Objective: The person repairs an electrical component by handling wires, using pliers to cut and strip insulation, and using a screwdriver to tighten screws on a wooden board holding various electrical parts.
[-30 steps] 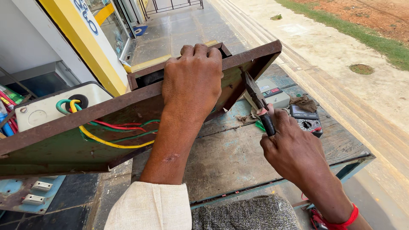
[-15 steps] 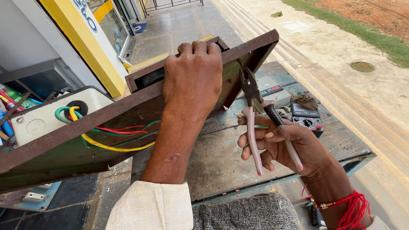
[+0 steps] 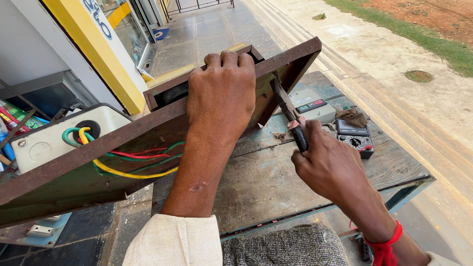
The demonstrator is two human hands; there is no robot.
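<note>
My left hand (image 3: 222, 93) grips the top edge of a rusty metal panel box (image 3: 148, 130) tilted up on a worn wooden table (image 3: 266, 177). Red, green and yellow wires (image 3: 128, 162) run along the box's inner face from a white housing (image 3: 54, 138) at its left end. My right hand (image 3: 327, 165) holds a pair of pliers (image 3: 290, 116) by the handles. The jaws press against the inside of the box's right end wall.
A grey meter box (image 3: 311, 104), a black multimeter (image 3: 355, 135) and a crumpled rag (image 3: 354, 117) lie on the table's far right. A yellow pillar (image 3: 98, 54) and glass shopfront stand at the left. Paved ground and steps drop away on the right.
My right hand spread the plier handles open half a second ago, then closed round them again and set the jaws against the box's right end. My left hand kept its grip.
</note>
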